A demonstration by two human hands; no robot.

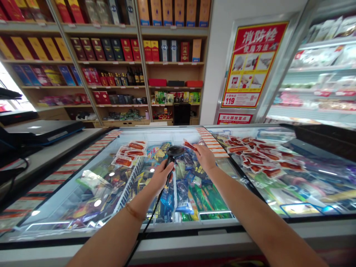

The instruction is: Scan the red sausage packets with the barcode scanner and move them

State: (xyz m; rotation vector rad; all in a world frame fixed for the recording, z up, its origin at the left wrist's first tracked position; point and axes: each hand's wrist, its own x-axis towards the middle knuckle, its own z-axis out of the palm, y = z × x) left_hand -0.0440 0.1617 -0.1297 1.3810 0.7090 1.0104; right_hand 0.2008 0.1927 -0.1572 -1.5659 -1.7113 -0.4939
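Observation:
Above the glass lid of a chest freezer, my left hand (162, 173) grips the handle of a black barcode scanner (175, 150), whose cable hangs down toward me. Just right of the scanner head, my right hand (205, 157) pinches one end of a wrapped sausage (189, 145). A small group of wrapped sausages (130, 152) lies on the glass to the left. The larger pile of sausage packs (264, 155) is spread over the right-hand glass.
Under the glass of the freezer (191, 243) are bagged frozen goods and white wire baskets (129, 185). A flat dark device (44, 128) stands on the left counter. Behind are shelves of boxes (116, 50), a wall poster (254, 65) and a refrigerated display (319, 78).

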